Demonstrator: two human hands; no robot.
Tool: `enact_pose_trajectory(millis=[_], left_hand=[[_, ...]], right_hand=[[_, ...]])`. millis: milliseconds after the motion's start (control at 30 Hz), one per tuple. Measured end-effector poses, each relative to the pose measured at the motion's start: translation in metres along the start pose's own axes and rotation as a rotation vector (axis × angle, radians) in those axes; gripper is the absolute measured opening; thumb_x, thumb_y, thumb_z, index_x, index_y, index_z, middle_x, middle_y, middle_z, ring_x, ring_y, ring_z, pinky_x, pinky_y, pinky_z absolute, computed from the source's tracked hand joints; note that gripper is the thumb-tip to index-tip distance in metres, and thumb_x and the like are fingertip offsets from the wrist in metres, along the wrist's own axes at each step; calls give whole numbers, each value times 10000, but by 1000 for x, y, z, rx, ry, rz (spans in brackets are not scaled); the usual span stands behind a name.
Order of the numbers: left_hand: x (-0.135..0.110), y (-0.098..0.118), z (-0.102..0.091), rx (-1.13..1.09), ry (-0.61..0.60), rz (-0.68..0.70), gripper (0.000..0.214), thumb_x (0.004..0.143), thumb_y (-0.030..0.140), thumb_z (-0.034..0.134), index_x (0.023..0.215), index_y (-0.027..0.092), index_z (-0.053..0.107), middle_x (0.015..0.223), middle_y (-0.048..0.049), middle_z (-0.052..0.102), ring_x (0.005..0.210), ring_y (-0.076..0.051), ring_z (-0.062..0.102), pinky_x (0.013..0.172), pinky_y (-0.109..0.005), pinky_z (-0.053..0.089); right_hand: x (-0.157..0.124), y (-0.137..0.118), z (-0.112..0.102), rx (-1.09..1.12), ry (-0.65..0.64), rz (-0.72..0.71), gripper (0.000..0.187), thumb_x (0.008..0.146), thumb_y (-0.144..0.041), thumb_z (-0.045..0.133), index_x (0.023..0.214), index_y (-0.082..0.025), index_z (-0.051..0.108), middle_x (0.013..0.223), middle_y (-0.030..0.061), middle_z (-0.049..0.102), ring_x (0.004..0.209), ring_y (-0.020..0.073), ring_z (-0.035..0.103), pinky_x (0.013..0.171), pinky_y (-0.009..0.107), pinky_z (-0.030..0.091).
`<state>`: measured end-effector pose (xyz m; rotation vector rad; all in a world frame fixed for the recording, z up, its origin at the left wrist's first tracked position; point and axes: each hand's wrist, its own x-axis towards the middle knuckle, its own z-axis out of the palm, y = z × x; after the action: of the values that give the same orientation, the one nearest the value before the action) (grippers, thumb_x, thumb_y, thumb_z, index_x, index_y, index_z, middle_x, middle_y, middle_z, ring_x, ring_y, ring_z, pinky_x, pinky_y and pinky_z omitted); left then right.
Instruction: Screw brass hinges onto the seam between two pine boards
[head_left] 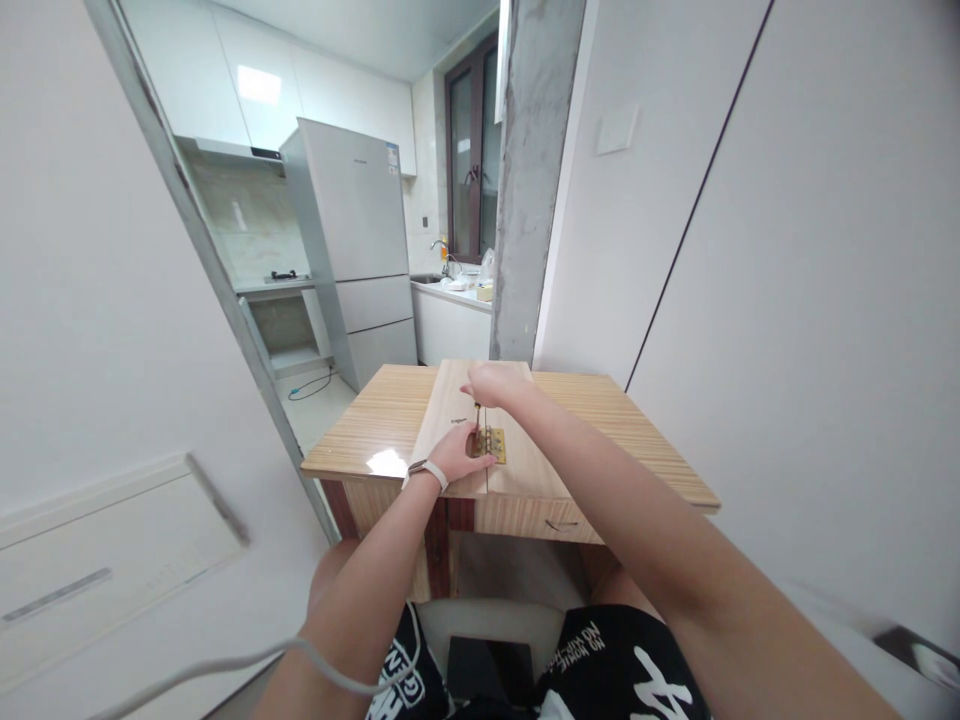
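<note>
Two pale wooden boards (450, 405) lie side by side on a small wooden table (600, 410). A brass hinge (491, 445) sits across the seam between them. My left hand (456, 452) rests on the left board with its fingers pinched at the hinge's left leaf. My right hand (491, 383) is a closed fist above the hinge, gripping the top of a thin screwdriver (478, 420) that stands upright with its tip at the hinge. A white band is on my left wrist.
The table has a drawer front (555, 523) facing me. A grey concrete pillar (534, 180) rises behind the table. A fridge (360, 250) and kitchen counter stand beyond on the left. White walls close in on both sides. A white cable (225, 665) crosses my lap.
</note>
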<state>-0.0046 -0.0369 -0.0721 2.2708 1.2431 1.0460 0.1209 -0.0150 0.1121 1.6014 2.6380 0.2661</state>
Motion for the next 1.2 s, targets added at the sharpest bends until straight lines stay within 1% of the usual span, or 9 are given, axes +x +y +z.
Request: enact_pose_trajectory(millis=[100,233,467,600,700,767,867,1000,1200], left_hand=[[0,2,-1,-10,-4,7,518,737,492,839,1107,210,611,1076,-102,694,974,-279,658,865,-423,516],[-1,4,-1,-27,-6,6,505,741,484,837,1096,204,612,1060,-95,697,951,-272,656,858,-414,513],[-1,-1,1,-27,7,-3,524,727,484,845,1106,209,609,1071,-90,692,968,-274,651,871,-414,509],[0,-3,1,-24,3,0,526,729,482,844,1107,202,609,1073,-102,692,968,-275,652,868,-419,509],[0,-3,1,-36,2,3,540,733,479,845,1133,206,607,1098,-112,692,995,-280,654,891,-427,505],[0,-3,1,-41,0,2,543,734,476,846,1140,206,607,1106,-117,692,1010,-283,656,904,-431,504],[0,-3,1,-42,-3,6,534,733,472,847,1128,201,611,1094,-120,693,1006,-284,656,907,-434,507],[0,-2,0,-24,4,16,521,727,475,850,1102,201,614,1080,-119,694,985,-281,654,890,-432,508],[0,-2,0,-5,1,1,525,729,498,843,1097,205,611,1056,-109,700,953,-279,656,846,-419,509]], right_hand=[[1,2,0,0,-15,-19,386,996,-419,543,1167,-124,723,1207,212,721,1114,278,691,839,293,511],[3,8,4,13,-2,-98,311,981,-341,567,1197,-161,698,1188,155,740,1075,262,698,778,283,490],[9,17,7,45,-54,-163,232,881,-213,685,1111,-211,717,1112,71,767,975,197,699,712,235,447],[6,16,6,55,-46,-98,316,874,-313,732,1160,-180,712,1176,115,748,1028,224,697,763,245,475],[0,13,4,40,-23,-25,477,934,-498,642,1225,-123,688,1214,196,722,1088,279,691,821,292,502],[-3,11,1,33,-2,11,529,968,-551,562,1245,-117,683,1233,221,709,1106,293,690,846,310,509],[-5,8,-2,9,-12,27,491,996,-522,519,1202,-121,714,1230,225,710,1121,293,688,863,308,507],[-3,7,-2,-15,-31,-15,420,991,-454,551,1162,-114,729,1201,225,720,1126,292,685,857,305,499],[2,10,2,-11,-14,-132,276,921,-294,651,1167,-186,711,1174,123,748,1051,232,695,777,263,473]])
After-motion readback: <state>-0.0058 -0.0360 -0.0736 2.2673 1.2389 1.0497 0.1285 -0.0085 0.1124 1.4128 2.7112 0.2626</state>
